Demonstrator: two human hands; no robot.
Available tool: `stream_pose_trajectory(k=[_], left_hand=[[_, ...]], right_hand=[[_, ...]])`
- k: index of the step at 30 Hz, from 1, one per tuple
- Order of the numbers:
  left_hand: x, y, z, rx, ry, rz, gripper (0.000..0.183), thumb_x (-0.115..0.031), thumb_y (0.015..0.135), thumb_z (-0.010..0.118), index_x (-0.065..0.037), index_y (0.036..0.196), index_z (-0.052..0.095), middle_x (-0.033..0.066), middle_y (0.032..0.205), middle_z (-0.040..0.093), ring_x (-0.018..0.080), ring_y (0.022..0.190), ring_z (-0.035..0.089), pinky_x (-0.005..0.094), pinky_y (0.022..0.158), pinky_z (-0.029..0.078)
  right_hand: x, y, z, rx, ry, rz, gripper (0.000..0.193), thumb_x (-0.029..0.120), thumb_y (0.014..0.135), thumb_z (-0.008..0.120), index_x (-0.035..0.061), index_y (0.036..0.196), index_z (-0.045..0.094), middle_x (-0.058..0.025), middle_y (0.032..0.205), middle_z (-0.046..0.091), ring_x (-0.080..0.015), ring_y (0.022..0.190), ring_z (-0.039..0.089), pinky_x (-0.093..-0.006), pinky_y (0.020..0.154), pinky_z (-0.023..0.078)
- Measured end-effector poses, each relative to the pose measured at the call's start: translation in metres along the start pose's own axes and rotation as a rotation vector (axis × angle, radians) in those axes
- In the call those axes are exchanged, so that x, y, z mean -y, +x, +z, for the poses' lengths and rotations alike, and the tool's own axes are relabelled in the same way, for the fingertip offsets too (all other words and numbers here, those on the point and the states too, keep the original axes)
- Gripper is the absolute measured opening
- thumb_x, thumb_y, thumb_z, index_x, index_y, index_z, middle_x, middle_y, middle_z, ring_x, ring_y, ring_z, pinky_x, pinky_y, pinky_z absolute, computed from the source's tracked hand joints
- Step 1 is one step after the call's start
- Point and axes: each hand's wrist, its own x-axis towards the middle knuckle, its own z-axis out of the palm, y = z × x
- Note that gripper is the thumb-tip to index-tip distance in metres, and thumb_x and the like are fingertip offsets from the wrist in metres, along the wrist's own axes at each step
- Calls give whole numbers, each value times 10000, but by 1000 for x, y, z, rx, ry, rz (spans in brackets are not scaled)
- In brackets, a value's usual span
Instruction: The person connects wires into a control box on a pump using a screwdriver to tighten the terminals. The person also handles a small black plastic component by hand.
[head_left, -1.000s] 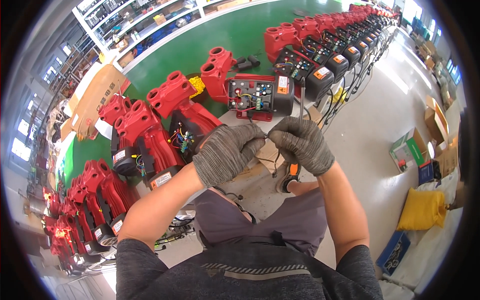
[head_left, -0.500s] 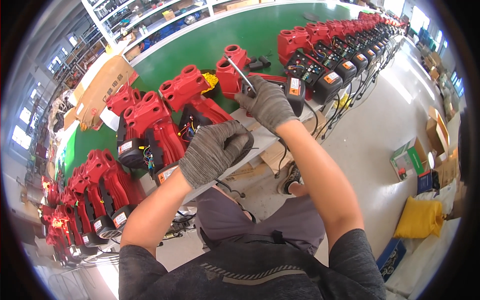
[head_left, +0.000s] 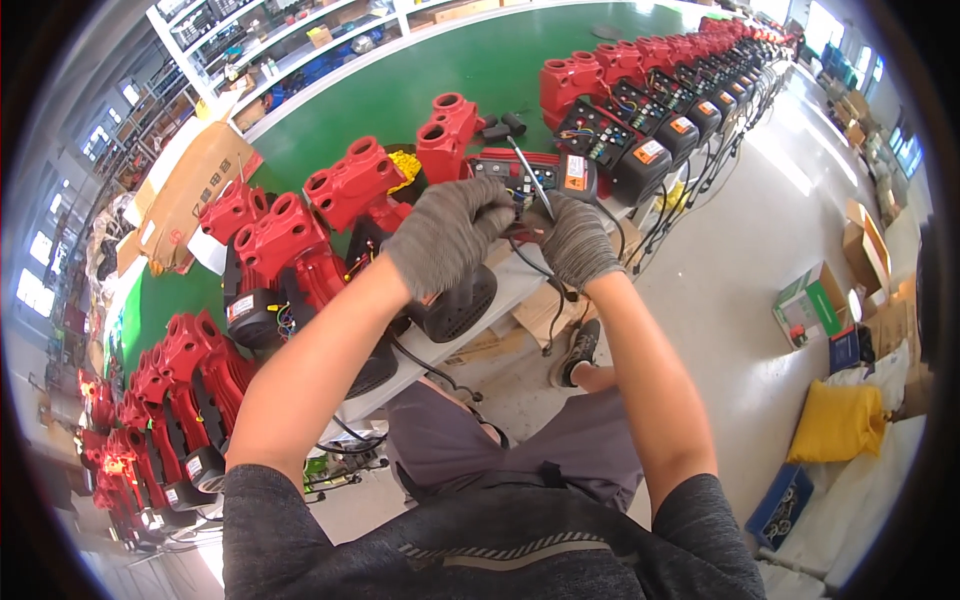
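Both my hands wear grey knit gloves and meet over the edge of the bench, in front of a red motor unit (head_left: 448, 130) with a black wiring box. My right hand (head_left: 575, 245) is closed around a screwdriver (head_left: 530, 172); its metal shaft points up and away, and its handle is hidden in the glove. Close beside it, my left hand (head_left: 450, 232) has its fingers pinched together; what they hold, if anything, is hidden. A black cable (head_left: 530, 258) hangs below the fingers. Under my left wrist shows a black round motor cover (head_left: 458, 305).
Red motor units (head_left: 285, 240) stand along the left, and a long row of them (head_left: 620, 110) runs to the far right, cables hanging over the edge. The bench top (head_left: 490, 65) is green. A yellow bag (head_left: 838, 422) and open cartons (head_left: 815, 305) lie on the floor at right.
My right hand has come down and nearer with the screwdriver. My left hand has moved up and right from the neighbouring motor cover, so both hands are now together.
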Motion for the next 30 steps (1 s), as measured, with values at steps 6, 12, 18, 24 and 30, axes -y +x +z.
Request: stream_pose_trajectory(k=[6, 12, 18, 24, 30], left_hand=[[39, 57, -6, 70, 373, 14, 199, -108, 936, 655, 7, 1090, 705, 86, 806, 682, 160, 615, 624, 346, 607, 542], [52, 49, -7, 159, 313, 1, 212, -94, 912, 699, 0, 1101, 721, 94, 855, 699, 156, 702, 660, 346, 676, 557], [31, 32, -33, 365, 31, -155, 172, -101, 915, 693, -2, 1054, 716, 71, 863, 701, 126, 704, 652, 315, 671, 547], [51, 34, -54, 133, 121, -246, 215, -135, 923, 685, -9, 1095, 710, 59, 800, 692, 125, 671, 645, 311, 618, 535], [36, 38, -37, 38, 37, -303, 304, -155, 930, 674, 9, 1185, 703, 61, 758, 674, 132, 660, 626, 318, 650, 527]], right_hand=[[6, -2, 1, 47, 196, 103, 238, 202, 912, 707, 1, 1040, 708, -228, 888, 720, -409, 846, 689, -448, 795, 541], [-1, -6, 4, 46, 191, -3, 195, 206, 926, 710, 20, 985, 716, -163, 806, 705, -285, 710, 637, -399, 729, 521], [-3, -8, 0, 59, 113, -38, 217, 221, 912, 709, 26, 1007, 716, -209, 845, 698, -405, 791, 663, -462, 738, 524], [0, -6, 4, 65, 102, -107, 239, 237, 917, 694, 33, 1039, 720, -207, 889, 693, -413, 821, 661, -481, 750, 519], [-2, -10, 9, 64, 128, -79, 226, 204, 916, 688, 31, 1058, 715, -203, 926, 684, -403, 857, 658, -472, 771, 516]])
